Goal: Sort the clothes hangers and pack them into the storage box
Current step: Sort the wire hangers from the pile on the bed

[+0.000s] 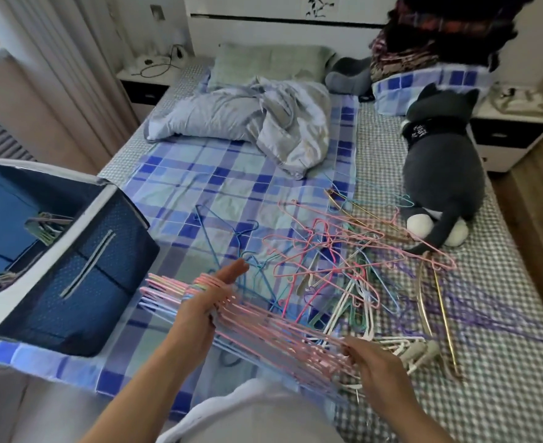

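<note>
I hold a thick stack of thin wire hangers [273, 334], mostly pink with some blue, low over the bed's front edge. My left hand [212, 295] grips the stack near its hook end, thumb stretched forward. My right hand [372, 356] pinches the other end of the same stack. A tangled pile of loose hangers [337, 251] in pink, blue, white, gold and purple lies on the bed to the right. The dark blue fabric storage box [81, 270] stands open at the left, with some hangers [44, 227] inside.
A grey plush cat [439, 174] lies at the right of the bed, touching the loose pile. A crumpled quilt [251, 123] and a pillow [270, 59] are farther back. Nightstands [513, 135] flank the bed. Folded bedding [430, 81] is stacked at the back right.
</note>
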`<state>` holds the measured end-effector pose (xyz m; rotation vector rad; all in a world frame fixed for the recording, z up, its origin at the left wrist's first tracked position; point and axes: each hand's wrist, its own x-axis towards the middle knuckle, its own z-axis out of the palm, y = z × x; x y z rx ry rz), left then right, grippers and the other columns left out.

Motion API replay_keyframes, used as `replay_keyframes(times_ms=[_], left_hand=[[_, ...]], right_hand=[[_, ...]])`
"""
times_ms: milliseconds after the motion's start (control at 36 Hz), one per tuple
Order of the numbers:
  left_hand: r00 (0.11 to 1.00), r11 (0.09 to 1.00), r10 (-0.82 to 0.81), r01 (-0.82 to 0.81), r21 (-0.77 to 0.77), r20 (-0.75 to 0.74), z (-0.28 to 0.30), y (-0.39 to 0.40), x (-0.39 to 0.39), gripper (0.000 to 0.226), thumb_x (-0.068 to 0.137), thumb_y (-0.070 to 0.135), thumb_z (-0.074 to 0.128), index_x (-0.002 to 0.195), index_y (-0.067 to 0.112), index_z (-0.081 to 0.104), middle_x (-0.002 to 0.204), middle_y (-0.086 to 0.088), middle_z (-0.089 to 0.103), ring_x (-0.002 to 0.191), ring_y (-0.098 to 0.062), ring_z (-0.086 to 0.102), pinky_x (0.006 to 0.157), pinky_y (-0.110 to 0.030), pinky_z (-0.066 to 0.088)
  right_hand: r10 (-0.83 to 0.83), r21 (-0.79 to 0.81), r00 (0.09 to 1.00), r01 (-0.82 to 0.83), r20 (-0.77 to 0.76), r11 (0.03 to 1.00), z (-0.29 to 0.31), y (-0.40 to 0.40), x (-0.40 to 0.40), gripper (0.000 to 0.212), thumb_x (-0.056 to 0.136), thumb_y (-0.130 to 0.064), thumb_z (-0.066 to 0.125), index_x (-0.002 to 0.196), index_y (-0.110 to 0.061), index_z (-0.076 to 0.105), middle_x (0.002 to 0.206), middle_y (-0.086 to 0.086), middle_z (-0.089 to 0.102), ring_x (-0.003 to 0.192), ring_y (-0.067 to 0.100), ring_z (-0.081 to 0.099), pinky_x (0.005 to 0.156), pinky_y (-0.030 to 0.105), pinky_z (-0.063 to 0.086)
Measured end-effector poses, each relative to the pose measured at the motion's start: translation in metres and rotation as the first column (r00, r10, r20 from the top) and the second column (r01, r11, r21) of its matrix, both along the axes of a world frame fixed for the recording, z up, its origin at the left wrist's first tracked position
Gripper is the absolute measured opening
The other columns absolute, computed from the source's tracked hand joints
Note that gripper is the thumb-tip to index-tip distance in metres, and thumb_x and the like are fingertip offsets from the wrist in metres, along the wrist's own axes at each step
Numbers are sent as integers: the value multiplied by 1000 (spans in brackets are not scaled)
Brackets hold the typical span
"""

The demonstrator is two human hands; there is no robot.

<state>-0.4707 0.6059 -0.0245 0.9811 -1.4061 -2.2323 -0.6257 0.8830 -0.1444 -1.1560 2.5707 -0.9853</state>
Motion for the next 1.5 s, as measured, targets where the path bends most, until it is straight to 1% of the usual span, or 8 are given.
replay_keyframes(times_ms=[83,194,361,556,806,1083,1333,1500], left_hand=[[999,999,-33,34,6,-41,-2,4,-1,58,78,16,56,135,15,62,123,-12,71,94,-22,67,82,-36,52],[999,998,38,-38,57,-12,-11,7,-1,43,92,16,47,130,7,66,98,-19,69,94,-25,69,80,-30,57],[970,989,121,-99,-113,209,-25,15,-8,31,95,12,53,84,17,82,82,-11,68,75,-26,59,68,-37,45],[958,975,221,-213,-62,181,-30,6,-4,11,74,17,67,68,11,75,84,-15,65,76,-25,60,74,-34,47],[938,960,278,-267,-80,204,-39,8,13,49,101,12,40,65,14,73,90,-14,73,90,-31,64,91,-48,46],[858,907,421,-405,-115,296,-37,8,27,44,102,11,40,66,13,66,88,-13,74,87,-29,63,87,-44,46],[832,899,435,-419,-122,343,-37,16,41,35,102,11,42,75,5,63,93,-21,71,101,-35,68,96,-48,45],[858,909,413,-408,-82,306,-31,20,38,30,102,12,41,80,0,58,92,-21,70,86,-29,67,88,-45,47]], right_hand=[[72,21,997,-72,22,997,-7,6,-4,52,79,7,74,112,-33,69,92,-9,74,75,8,68,63,23,52],[88,200,904,-186,418,962,-10,1,-13,17,99,-41,55,114,-43,63,101,-12,72,91,7,67,84,34,55],[116,408,718,-512,686,755,-32,-10,-41,42,98,-9,49,133,-31,58,109,-14,55,87,4,52,80,24,49],[-419,663,757,-25,502,749,-86,-10,-125,31,99,-2,42,124,-3,59,100,11,63,64,23,53,54,32,41],[-544,737,773,153,327,659,-117,-27,-192,28,96,-5,48,123,-3,57,94,15,62,76,32,61,56,32,43],[-535,819,786,66,309,570,-141,-65,-211,35,100,-23,55,117,7,60,97,25,66,72,31,62,55,31,44],[-624,724,759,324,185,609,-121,-74,-200,22,93,-3,62,107,12,64,108,33,65,96,45,65,69,39,45],[-678,496,472,463,563,734,-123,-71,-163,16,102,-5,47,102,5,59,85,24,69,53,28,67,62,51,60]])
